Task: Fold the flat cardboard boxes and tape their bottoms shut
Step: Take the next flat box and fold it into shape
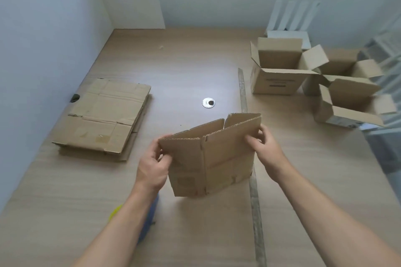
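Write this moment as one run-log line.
left hand: grips box | right hand: grips box | box: half-opened | flat stack: untouched

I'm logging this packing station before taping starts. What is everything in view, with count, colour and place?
half-opened brown cardboard box: one, brown, held above the table's near middle
stack of flattened brown cardboard boxes: one stack, brown, table's left
erected open-topped cardboard boxes: three, brown, table's right
round metal grommet: one, silver, table's centre
blue-and-yellow object: one, blue and yellow, partly hidden under the left forearm
light wooden table: one, beige, under everything
left hand: one, gripping the held box's left edge
right hand: one, gripping its right edge
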Available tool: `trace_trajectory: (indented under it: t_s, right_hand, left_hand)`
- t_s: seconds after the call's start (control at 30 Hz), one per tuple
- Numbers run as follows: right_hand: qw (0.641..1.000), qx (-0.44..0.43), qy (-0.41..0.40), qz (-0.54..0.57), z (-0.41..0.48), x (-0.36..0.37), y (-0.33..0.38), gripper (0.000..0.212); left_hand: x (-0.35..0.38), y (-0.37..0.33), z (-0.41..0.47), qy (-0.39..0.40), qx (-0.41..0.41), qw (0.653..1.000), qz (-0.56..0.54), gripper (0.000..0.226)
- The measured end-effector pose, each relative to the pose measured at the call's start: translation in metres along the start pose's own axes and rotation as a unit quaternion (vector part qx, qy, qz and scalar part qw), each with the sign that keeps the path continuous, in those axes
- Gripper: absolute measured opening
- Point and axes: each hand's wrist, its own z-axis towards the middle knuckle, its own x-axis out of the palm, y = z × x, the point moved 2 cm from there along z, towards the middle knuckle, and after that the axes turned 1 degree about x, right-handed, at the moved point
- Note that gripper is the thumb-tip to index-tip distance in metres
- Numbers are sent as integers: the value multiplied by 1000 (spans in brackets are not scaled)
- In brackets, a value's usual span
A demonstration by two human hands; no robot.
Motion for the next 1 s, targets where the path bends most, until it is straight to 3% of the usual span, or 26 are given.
trace_trajectory:
  t_s: [0.13,0.23,0.37,0.47,0.6,0.8,1.0]
  right_hand:
    - [998,-33,52,21,-37,-6,-4,34]
    - [996,-54,67,31,-52,-9,-8,36]
    - [994,-63,80,46,-61,-11,-14,36]
    - [993,-73,82,44,-62,-10,-18,36]
    - [994,-79,70,28,-62,-13,-21,55]
    - [995,-81,56,-16,-56,-16,-20,57]
    - [993,-75,72,-50,-48,-18,-20,53]
  left_hand:
    - [17,6,-25,-13,-32,999,11,68]
    - [21,2,-33,-31,-39,998,39,70]
    - [29,-9,-44,-53,-32,997,51,60]
    - [37,-14,-53,-64,-23,997,45,38]
    - [38,-16,-67,-104,-16,993,49,26]
    - [44,-24,-81,28,0,999,16,35]
    - [39,-12,-91,33,11,998,-59,53]
